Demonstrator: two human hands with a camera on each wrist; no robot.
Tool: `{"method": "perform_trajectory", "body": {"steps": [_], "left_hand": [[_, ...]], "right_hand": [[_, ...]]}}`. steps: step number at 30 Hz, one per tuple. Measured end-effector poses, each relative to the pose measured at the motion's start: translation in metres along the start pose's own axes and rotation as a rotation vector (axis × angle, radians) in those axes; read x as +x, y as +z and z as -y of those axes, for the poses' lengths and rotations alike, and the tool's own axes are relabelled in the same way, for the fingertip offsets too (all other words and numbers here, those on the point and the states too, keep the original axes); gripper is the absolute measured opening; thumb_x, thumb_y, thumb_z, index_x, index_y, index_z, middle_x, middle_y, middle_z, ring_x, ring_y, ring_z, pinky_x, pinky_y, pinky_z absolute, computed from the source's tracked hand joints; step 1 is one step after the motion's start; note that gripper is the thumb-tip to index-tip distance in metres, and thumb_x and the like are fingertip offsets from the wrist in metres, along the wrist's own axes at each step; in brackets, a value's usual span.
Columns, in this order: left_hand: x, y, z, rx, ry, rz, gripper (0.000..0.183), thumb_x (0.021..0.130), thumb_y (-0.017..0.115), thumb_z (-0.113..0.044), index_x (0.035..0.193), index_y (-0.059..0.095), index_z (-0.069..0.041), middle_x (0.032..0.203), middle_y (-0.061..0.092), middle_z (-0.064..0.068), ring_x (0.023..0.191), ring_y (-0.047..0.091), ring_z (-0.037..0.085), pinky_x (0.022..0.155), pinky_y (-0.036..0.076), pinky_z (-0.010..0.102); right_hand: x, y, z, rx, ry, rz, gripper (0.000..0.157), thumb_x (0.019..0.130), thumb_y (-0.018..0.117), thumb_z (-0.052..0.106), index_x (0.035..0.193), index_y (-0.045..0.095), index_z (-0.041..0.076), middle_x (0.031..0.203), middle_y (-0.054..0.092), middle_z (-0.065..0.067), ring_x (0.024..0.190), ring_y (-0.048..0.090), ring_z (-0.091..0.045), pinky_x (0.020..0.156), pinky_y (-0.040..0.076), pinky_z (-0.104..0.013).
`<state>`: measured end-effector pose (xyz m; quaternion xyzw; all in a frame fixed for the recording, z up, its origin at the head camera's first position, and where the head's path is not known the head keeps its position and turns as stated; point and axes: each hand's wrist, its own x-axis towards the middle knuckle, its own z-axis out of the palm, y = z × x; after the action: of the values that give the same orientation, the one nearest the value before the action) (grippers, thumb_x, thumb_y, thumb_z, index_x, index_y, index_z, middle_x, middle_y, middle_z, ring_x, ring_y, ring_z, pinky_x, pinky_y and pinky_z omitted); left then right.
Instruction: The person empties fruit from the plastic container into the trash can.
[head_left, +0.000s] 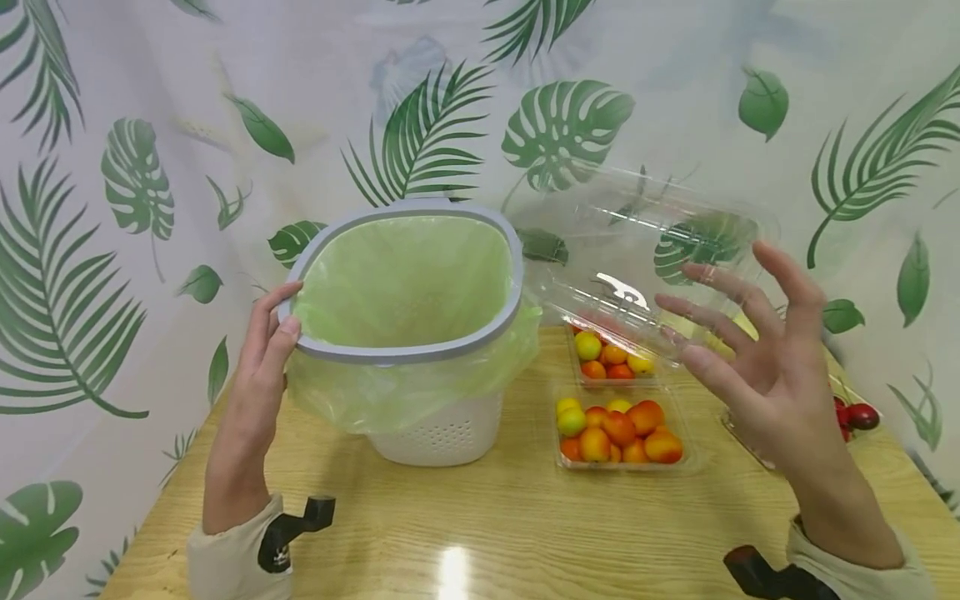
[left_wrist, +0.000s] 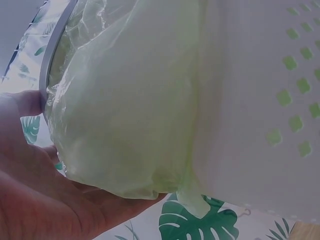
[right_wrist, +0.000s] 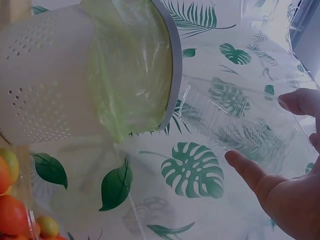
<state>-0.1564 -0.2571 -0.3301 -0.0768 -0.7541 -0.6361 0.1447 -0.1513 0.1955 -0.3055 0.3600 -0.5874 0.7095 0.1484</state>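
A pale trash bin (head_left: 442, 433) with a perforated wall stands tilted on the table, its grey rim (head_left: 405, 354) facing me. A thin green plastic bag (head_left: 405, 275) lines it and hangs over the outside. My left hand (head_left: 258, 375) grips the rim on its left side, with the thumb on the front. To the right of the bin, my right hand (head_left: 772, 358) spans one end of a clear plastic container (right_wrist: 240, 120) with spread, bent fingers. The container is tilted in the air, its other end close to the rim; its see-through outline is hard to follow.
Two clear boxes of orange and yellow fruit, a near one (head_left: 618, 433) and a far one (head_left: 600, 354), sit right of the bin. Dark red fruit (head_left: 858, 415) lies at the far right, partly behind my right hand. A leaf-patterned curtain (head_left: 315, 108) rises behind the wooden table (head_left: 420, 533).
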Motion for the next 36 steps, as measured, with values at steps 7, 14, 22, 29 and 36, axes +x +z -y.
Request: {"method": "perform_trajectory", "body": {"steps": [7, 14, 22, 29, 36], "left_hand": [[-0.005, -0.002, -0.003, 0.02, -0.015, 0.014, 0.047, 0.109, 0.041, -0.039, 0.154, 0.038, -0.028, 0.167, 0.018, -0.005, 0.145, 0.024, 0.03, 0.106, 0.013, 0.076], [-0.01, -0.001, -0.005, 0.023, -0.009, 0.009, 0.047, 0.108, 0.042, -0.039, 0.154, 0.038, -0.027, 0.167, 0.018, -0.003, 0.147, 0.022, 0.03, 0.106, 0.01, 0.078], [-0.016, 0.001, -0.008, 0.03, -0.018, 0.005, 0.048, 0.109, 0.041, -0.039, 0.155, 0.037, -0.028, 0.166, 0.019, -0.003, 0.145, 0.025, 0.031, 0.107, 0.011, 0.077], [-0.015, 0.0, -0.008, 0.028, -0.034, 0.001, 0.048, 0.108, 0.043, -0.04, 0.155, 0.037, -0.029, 0.168, 0.017, -0.004, 0.15, 0.02, 0.03, 0.108, 0.011, 0.076], [-0.012, 0.0, -0.007, 0.024, -0.007, -0.017, 0.046, 0.108, 0.041, -0.038, 0.153, 0.039, -0.027, 0.165, 0.025, -0.002, 0.138, 0.034, 0.03, 0.108, 0.017, 0.071]], "right_hand": [[-0.036, -0.017, 0.005, 0.062, 0.014, 0.052, 0.087, 0.09, 0.038, -0.03, 0.161, 0.006, 0.01, 0.15, 0.034, -0.035, 0.133, 0.054, -0.038, 0.1, 0.05, -0.039], [-0.068, -0.039, 0.015, -0.002, 0.169, 0.069, 0.088, 0.093, 0.038, -0.03, 0.163, 0.001, 0.009, 0.156, 0.036, -0.029, 0.134, 0.055, -0.031, 0.095, 0.053, -0.036], [-0.1, -0.057, 0.009, -0.015, 0.299, 0.137, 0.089, 0.093, 0.036, -0.031, 0.163, -0.001, 0.009, 0.16, 0.035, -0.022, 0.135, 0.054, -0.027, 0.095, 0.053, -0.037], [-0.129, -0.063, -0.001, 0.048, 0.435, 0.238, 0.088, 0.095, 0.033, -0.03, 0.163, -0.007, 0.01, 0.162, 0.036, -0.014, 0.132, 0.057, -0.027, 0.093, 0.055, -0.042], [-0.16, -0.064, -0.015, 0.263, 0.715, 0.292, 0.084, 0.102, 0.033, -0.019, 0.164, -0.008, 0.021, 0.16, 0.035, -0.001, 0.133, 0.055, -0.031, 0.097, 0.05, -0.054]]}}
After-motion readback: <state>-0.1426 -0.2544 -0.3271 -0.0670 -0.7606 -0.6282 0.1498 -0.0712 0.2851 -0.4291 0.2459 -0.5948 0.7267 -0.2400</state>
